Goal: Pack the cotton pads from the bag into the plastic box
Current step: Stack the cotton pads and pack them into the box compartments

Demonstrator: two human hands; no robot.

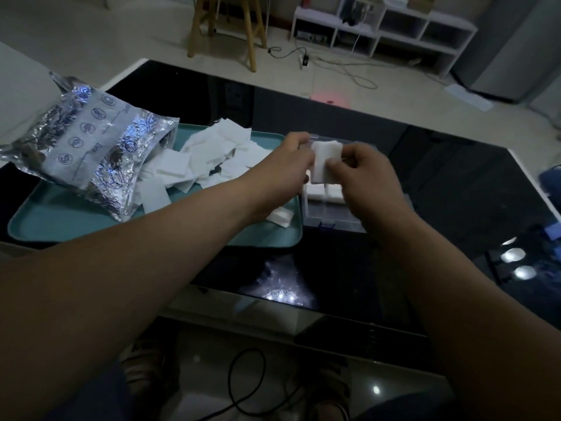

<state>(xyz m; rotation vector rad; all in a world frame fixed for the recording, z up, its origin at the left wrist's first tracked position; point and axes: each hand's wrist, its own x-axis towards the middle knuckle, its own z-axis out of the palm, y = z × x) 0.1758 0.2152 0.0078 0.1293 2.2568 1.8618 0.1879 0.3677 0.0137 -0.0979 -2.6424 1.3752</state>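
A small stack of white cotton pads [328, 153] hangs just above the clear plastic box [334, 218]. My left hand [291, 161] pinches the stack's left edge and my right hand [365, 174] pinches its right edge. More white pads [321, 191] lie inside the box below the stack. A loose heap of pads [218, 153] spills over the teal tray [73, 221] from the mouth of the crinkled silver bag [91, 147], which lies on the tray's left half. The box stands right of the tray, partly hidden by my hands.
Tray and box sit on a glossy black table [455, 189] whose white edge runs at the right. A wooden stool [252, 28] and a white shelf unit [394, 28] stand on the floor beyond. Cables [243, 387] trail on the floor near my feet.
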